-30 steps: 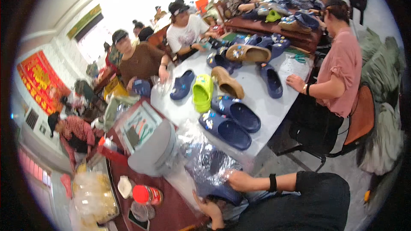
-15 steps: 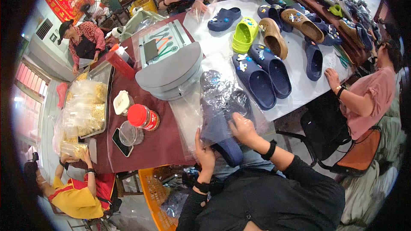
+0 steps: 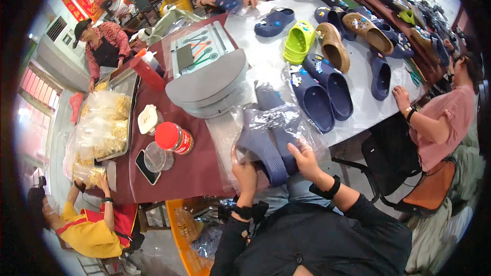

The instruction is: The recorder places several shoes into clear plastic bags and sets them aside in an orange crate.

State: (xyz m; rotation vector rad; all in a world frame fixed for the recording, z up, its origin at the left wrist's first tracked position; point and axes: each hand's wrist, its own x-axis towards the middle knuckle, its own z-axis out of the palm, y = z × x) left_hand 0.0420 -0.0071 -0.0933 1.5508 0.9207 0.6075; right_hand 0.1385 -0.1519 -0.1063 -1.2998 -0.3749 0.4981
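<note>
A pair of navy blue clogs (image 3: 258, 149) lies inside a clear plastic bag (image 3: 273, 117) at the table's front edge, heels toward me and poking out of the bag's near end. My left hand (image 3: 245, 176) is closed on the bag's edge, left of the heels. On the other side, my right hand (image 3: 306, 162) grips the bag beside the right clog, thumb up; its other fingers are partly hidden. Just beyond the bag stand two loose navy clogs (image 3: 313, 103) with charms on them.
Several other clogs, including green (image 3: 299, 43) and brown (image 3: 332, 46) ones, lie on the white sheet (image 3: 358, 87). A grey semicircular stack (image 3: 207, 84) stands left of the bag, near a red-lidded jar (image 3: 174, 138) and a phone (image 3: 148, 167). An orange basket (image 3: 179, 232) sits below. Other people work around the table.
My right hand has moved from on top of the bagged clogs to the bag's right edge, nearer me. The second clog now lies alongside the first, its heel toward me.
</note>
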